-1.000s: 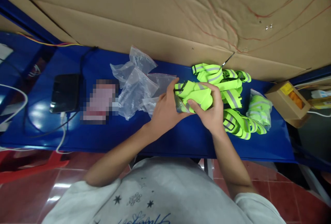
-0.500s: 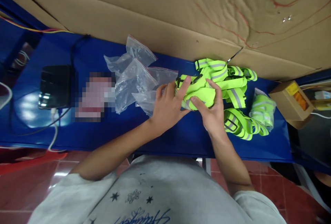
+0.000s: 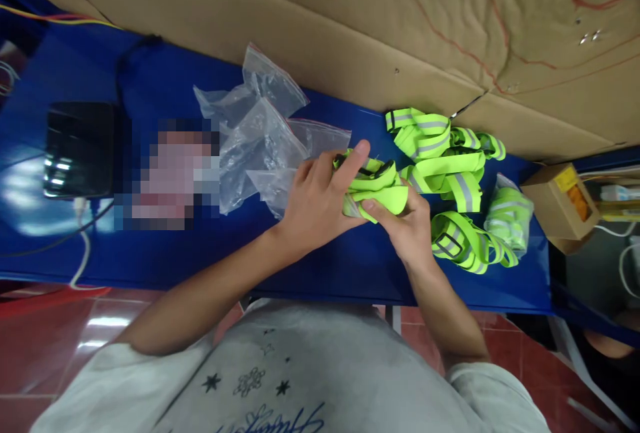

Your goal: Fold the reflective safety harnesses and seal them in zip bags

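Between my two hands is a folded bundle of neon-yellow reflective strap (image 3: pixel 383 194) with black buckles on its upper side. My left hand (image 3: pixel 323 196) grips its left end, the index finger stretched along the top. My right hand (image 3: pixel 407 223) closes on the right end, thumb pressed on the front fold. Parts of the bundle are hidden by the fingers. To the right lie more loose reflective straps (image 3: pixel 445 159) and a coiled reflective strap (image 3: pixel 465 246) with a black buckle. Clear zip bags (image 3: pixel 265 139) lie just left of and behind my left hand.
A filled clear bag of straps (image 3: pixel 510 216) lies at the right, beside an open cardboard box (image 3: pixel 557 199). On the left of the blue table (image 3: pixel 230 259) sit a glossy black device (image 3: pixel 80 149) with cables and a blurred-out item (image 3: pixel 167 176). A cardboard wall (image 3: pixel 300 26) stands behind.
The strap bundle looks more compressed, and my right fingers have curled further around its right end. The view has shifted slightly; the things on the table lie as before.
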Motion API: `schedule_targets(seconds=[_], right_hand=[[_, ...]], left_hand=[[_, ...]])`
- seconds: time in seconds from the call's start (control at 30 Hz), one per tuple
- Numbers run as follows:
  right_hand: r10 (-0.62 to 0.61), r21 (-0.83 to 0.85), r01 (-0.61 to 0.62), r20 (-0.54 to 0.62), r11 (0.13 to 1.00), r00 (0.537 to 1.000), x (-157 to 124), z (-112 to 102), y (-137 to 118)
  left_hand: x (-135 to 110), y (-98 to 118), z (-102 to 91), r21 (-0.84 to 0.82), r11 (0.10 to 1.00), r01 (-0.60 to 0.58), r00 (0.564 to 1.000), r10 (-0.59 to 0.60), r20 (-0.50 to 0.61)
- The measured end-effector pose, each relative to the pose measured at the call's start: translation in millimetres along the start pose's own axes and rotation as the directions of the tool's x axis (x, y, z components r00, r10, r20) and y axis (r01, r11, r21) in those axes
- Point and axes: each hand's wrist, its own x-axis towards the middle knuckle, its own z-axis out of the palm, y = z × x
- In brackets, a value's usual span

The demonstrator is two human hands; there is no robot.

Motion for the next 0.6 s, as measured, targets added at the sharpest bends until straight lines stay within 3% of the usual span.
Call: schedule_targets(seconds=[0.13, 0.23, 0.33, 0.4, 0.6], right_hand=[[-0.003, -0.147, 0.028, 0.167, 0.989, 0.986, 6.1, -29.5, -2.6], [-0.079, -0.248, 0.162, 0.314, 0.955, 0.946, 1.2, -46.6, -11.5], [-0.165, -0.317, 0.275, 0.333, 0.908, 0.928, -11.0, -50.8, -19.5], [-0.197, -0.359, 0.301, 0.300, 0.883, 0.933, -18.8, -50.0, -20.5], [-0.185, -0.383, 0.351, 0.407, 0.854, 0.895, -29.0, -56.1, -12.6]], left_hand=[[1.3, -0.4, 6.4, -0.067, 0.998, -0.009, 0.994, 0.016, 0.105], [1.4, -1.8, 11.0, -0.106, 0.988, -0.114, 0.977, 0.131, 0.166], [-1.1, -5.1, 12.9, -0.097, 0.959, -0.265, 0.952, 0.276, 0.130], [-3.0, -6.4, 12.5, -0.106, 0.948, -0.301, 0.940, 0.314, 0.134], [-3.1, -3.3, 9.2, -0.282, 0.955, -0.090, 0.934, 0.179, 0.308]])
